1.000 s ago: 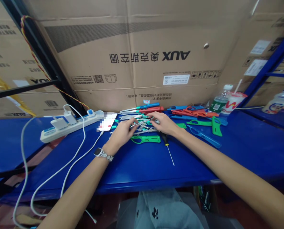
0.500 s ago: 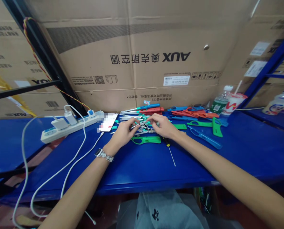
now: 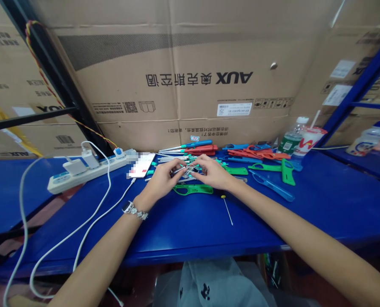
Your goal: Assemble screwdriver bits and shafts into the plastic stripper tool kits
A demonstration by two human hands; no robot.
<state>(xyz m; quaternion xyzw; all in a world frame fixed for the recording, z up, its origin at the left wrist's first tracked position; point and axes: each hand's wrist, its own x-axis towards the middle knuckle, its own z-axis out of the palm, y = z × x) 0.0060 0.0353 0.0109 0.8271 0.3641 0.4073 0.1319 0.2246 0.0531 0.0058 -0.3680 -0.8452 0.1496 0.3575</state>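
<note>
My left hand (image 3: 163, 175) is closed round a thin metal tube (image 3: 178, 170) that points to the right. Close beside it, my right hand (image 3: 213, 172) is pinched at the tube's far end; what its fingertips grip is too small to make out. Beneath both hands lies a pile of small metal and turquoise parts, partly hidden by the fingers. A green plastic handle shell (image 3: 194, 189) rests just in front of the hands. Nearer the table edge is a thin rod with a yellow end (image 3: 223, 197). Behind the hands are red-handled pieces (image 3: 202, 149) with long metal tubes.
Orange shells (image 3: 254, 152), green shells (image 3: 287, 172) and a blue shell (image 3: 273, 186) lie to the right on the blue table (image 3: 183, 238). A bottle (image 3: 290, 138) and a cup (image 3: 310, 140) stand behind. A power strip (image 3: 57, 182), white cables and a phone (image 3: 144, 165) are at left.
My right fingers have moved slightly and curl in closer to the left hand's tube. The whole view has shifted a little; the parts on the table lie as before.
</note>
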